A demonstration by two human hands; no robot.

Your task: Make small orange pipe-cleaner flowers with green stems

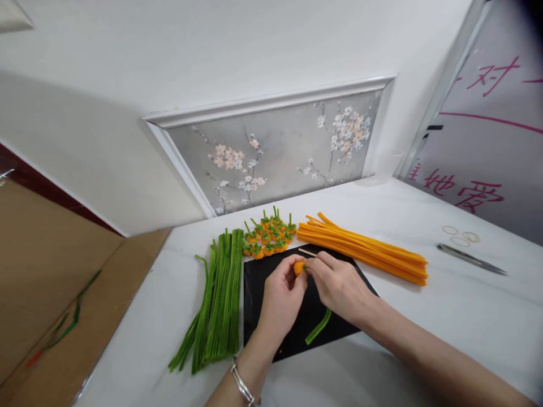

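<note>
My left hand [283, 291] is closed, its thumb and fingers pinching a small orange pipe-cleaner pumpkin [299, 267]. My right hand [339, 282] meets it from the right, fingertips pressed together on a bit of green at the pumpkin's side. A green pipe cleaner [319, 328] sticks out below my right hand; its middle is hidden by the palm. Beside the right fingers shows a thin pale stick [307, 252], its other end covered. Both hands are over a black mat [297, 342].
Finished-looking orange pumpkins with green tops [269, 234] cluster behind the mat. Green pipe cleaners [223, 299] lie left, orange pipe cleaners [365, 249] right. Tweezers [472, 259] and rubber bands [460, 241] are far right. A cardboard box [106, 282] stands at the left edge.
</note>
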